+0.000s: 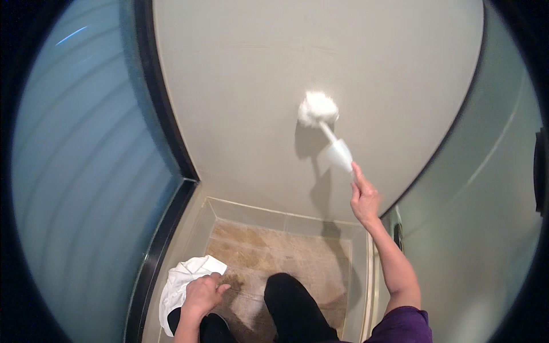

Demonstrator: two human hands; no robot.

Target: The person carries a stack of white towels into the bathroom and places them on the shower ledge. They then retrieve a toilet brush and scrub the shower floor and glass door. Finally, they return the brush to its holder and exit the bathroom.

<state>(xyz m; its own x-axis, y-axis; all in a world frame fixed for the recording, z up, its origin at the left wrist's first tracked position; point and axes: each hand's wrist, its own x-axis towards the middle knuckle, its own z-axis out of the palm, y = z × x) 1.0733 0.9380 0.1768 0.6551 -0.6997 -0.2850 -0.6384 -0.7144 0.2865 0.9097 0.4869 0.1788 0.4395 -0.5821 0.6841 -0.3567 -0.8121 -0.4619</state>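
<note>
My right hand (365, 199) grips the handle of a white brush (341, 154) with a fluffy round head (318, 109) and a cone-shaped guard. The head is up against the pale wall panel (240, 107), and both cast a shadow below. Low on the left, my left hand (203, 293) has its fingers curled over a bunched white cloth (180, 274). Part of the cloth hangs beside my dark-clothed leg; the fingertips are partly hidden.
A frosted glass panel in a dark frame (165, 244) stands on the left. Another glassy panel (472, 223) curves along the right, with a dark fitting (539, 171) at its edge. The brown-stained floor (244, 248) has a raised pale border (274, 216). My dark-clothed knee (291, 300) is in front.
</note>
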